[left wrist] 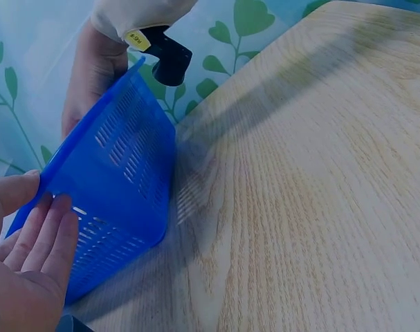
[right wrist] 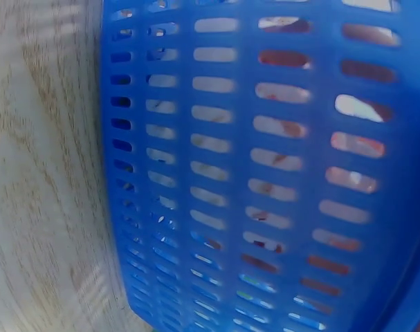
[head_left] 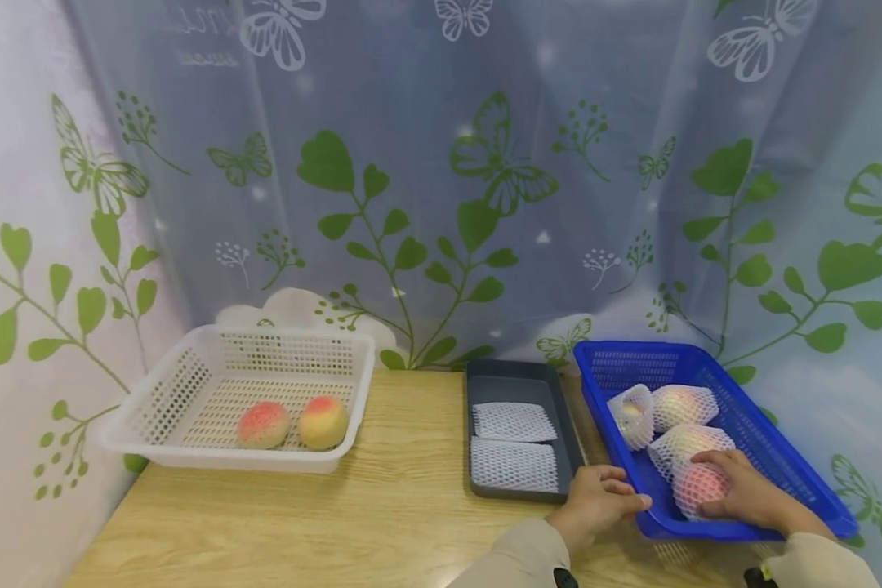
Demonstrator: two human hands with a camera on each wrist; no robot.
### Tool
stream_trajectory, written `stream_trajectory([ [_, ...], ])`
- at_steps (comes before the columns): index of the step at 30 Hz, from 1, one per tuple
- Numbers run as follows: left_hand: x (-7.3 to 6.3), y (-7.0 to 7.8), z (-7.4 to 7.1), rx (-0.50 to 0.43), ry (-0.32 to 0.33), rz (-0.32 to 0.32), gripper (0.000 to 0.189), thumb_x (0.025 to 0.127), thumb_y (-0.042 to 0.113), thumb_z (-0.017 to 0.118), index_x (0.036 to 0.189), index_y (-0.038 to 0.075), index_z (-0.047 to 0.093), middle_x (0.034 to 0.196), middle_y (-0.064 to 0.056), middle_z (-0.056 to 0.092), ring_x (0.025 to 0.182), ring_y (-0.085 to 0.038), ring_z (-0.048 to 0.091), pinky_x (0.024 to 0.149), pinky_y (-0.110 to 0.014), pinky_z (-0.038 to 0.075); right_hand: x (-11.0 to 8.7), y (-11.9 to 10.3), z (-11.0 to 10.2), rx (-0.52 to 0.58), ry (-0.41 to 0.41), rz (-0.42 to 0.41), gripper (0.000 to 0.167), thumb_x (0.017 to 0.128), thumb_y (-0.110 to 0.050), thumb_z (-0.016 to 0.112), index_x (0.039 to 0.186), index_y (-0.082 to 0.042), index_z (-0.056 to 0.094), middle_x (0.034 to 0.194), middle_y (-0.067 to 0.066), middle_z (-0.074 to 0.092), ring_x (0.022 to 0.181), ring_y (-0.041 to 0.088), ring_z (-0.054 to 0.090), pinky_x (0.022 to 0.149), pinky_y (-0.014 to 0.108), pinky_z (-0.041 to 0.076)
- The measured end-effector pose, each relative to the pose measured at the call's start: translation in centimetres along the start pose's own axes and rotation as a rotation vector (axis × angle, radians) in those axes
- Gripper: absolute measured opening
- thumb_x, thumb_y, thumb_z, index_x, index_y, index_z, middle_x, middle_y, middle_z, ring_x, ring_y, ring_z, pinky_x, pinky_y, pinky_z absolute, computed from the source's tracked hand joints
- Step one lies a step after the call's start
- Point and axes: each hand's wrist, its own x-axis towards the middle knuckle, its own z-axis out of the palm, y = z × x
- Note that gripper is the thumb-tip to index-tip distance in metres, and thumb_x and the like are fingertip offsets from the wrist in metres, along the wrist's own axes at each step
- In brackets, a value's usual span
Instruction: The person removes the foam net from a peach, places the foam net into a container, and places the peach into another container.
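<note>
Inside the blue basket, my right hand holds a pink peach in a white foam net, fingers curled over it. My left hand pinches the near left rim, thumb on top and fingers against the outer wall, as the left wrist view shows with the hand on the basket. More netted peaches lie in there: one at the back, one in the middle. Beside them is a netted piece at the left. The slotted basket wall hides the right hand in the right wrist view.
A dark grey tray with two stacks of flat white foam nets stands left of the blue basket. Farther left, a white basket holds two bare peaches. A patterned curtain hangs behind the wooden table.
</note>
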Motion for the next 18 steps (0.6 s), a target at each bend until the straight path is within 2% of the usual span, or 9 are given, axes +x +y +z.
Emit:
stream_trajectory([
  [5,-0.1,0.0,0.0,0.01,0.009,0.002,0.033,0.07,-0.013,0.075,0.098,0.0,0.064,0.072,-0.002,0.064,0.066,-0.014,0.064,0.062,-0.028,0.058,0.0,0.1,0.1,-0.001,0.046,-0.017,0.063,0.065,-0.016,0.082,0.118,0.004,0.054,0.114,0.034,0.045,0.1,0.047,0.05,0.075,0.059,0.046],
  [10,-0.1,0.1,0.1,-0.031,0.007,-0.002,0.034,0.07,-0.017,0.074,0.098,-0.001,0.063,0.072,-0.003,0.064,0.067,-0.017,0.066,0.062,-0.031,0.059,-0.3,0.4,-0.1,0.02,0.077,-0.029,0.064,0.066,-0.014,0.081,0.12,0.005,0.052,0.113,0.034,0.044,0.099,0.046,0.049,0.073,0.057,0.046],
  [16,-0.1,0.0,0.3,-0.119,-0.008,-0.008,0.036,0.069,-0.022,0.071,0.098,-0.002,0.061,0.071,-0.004,0.062,0.068,-0.025,0.068,0.061,-0.036,0.059,-0.7,-0.1,-0.8,0.056,0.064,0.0,0.065,0.071,-0.016,0.078,0.124,0.006,0.047,0.114,0.034,0.039,0.098,0.046,0.049,0.07,0.053,0.046],
  [18,-0.1,0.1,0.2,-0.113,-0.006,-0.005,0.036,0.07,-0.021,0.071,0.098,-0.002,0.061,0.07,-0.004,0.061,0.068,-0.025,0.069,0.06,-0.035,0.059,-0.7,-0.3,-1.0,0.077,0.051,0.019,0.066,0.073,-0.016,0.077,0.126,0.008,0.045,0.115,0.034,0.038,0.098,0.045,0.049,0.069,0.049,0.046],
])
